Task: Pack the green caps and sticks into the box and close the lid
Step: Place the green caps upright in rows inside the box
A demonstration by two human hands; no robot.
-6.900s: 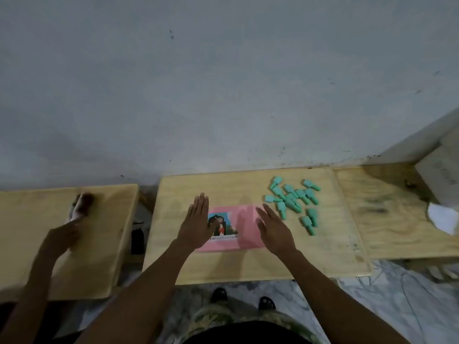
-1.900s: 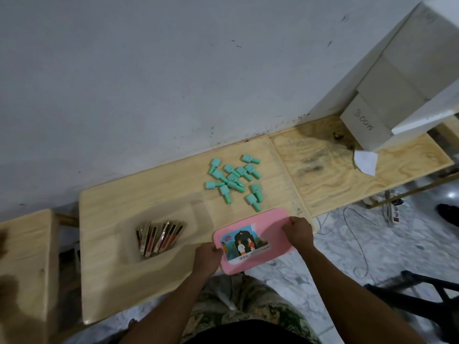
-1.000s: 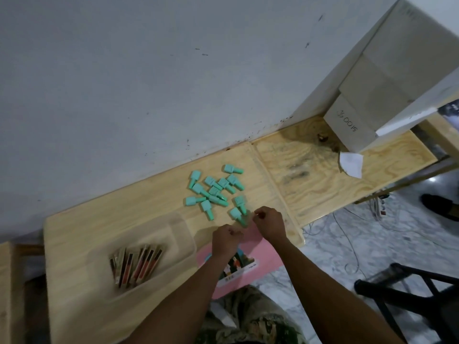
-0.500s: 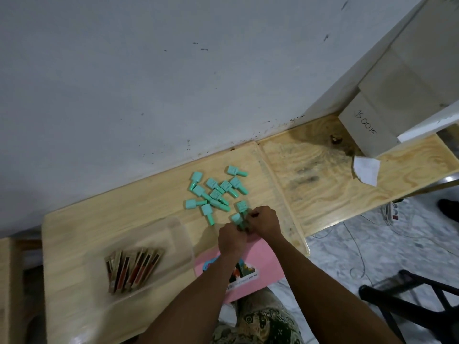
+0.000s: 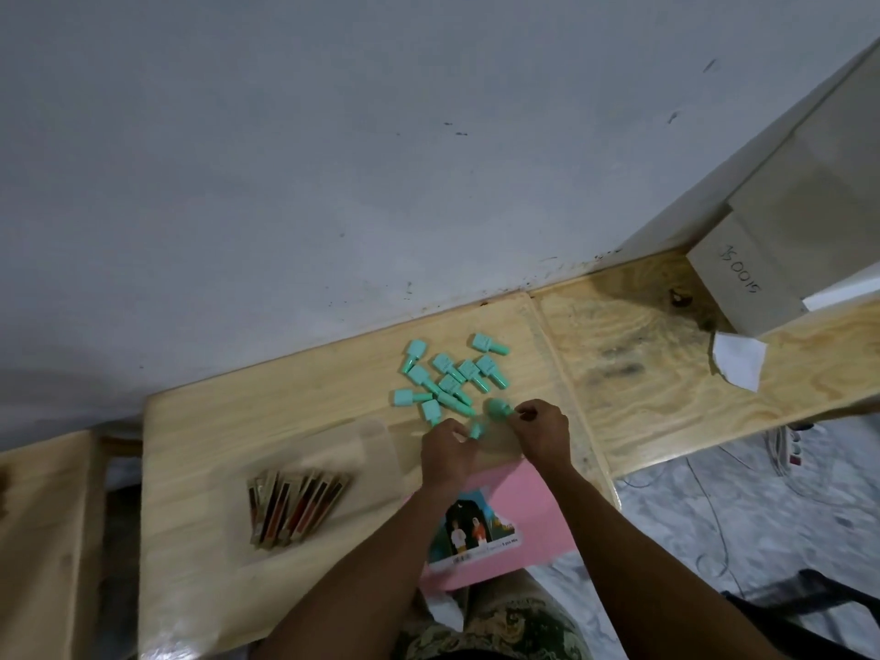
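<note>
Several green caps (image 5: 447, 376) lie in a loose pile at the back of the middle wooden table (image 5: 266, 416). My right hand (image 5: 543, 433) pinches one green cap (image 5: 499, 409) by its narrow end, just off the table. My left hand (image 5: 447, 457) is closed on another green cap (image 5: 475, 430) right beside it. A clear box (image 5: 376, 450) stands to the left with several brown and red sticks (image 5: 295, 509) in it. The pink lid (image 5: 533, 516) with a picture label lies at the table's front edge, partly under my forearms.
A second wooden table (image 5: 666, 373) adjoins on the right, with a grey carton (image 5: 743, 288) and a white paper scrap (image 5: 738, 364) on it. Another wooden table (image 5: 43, 540) stands at the left. A grey wall runs along the back. Cables lie on the marbled floor at right.
The lid has come off the box, which now stands at the left with the sticks. Both hands left the pink lid, reached the pile's near edge and each picked up a cap.
</note>
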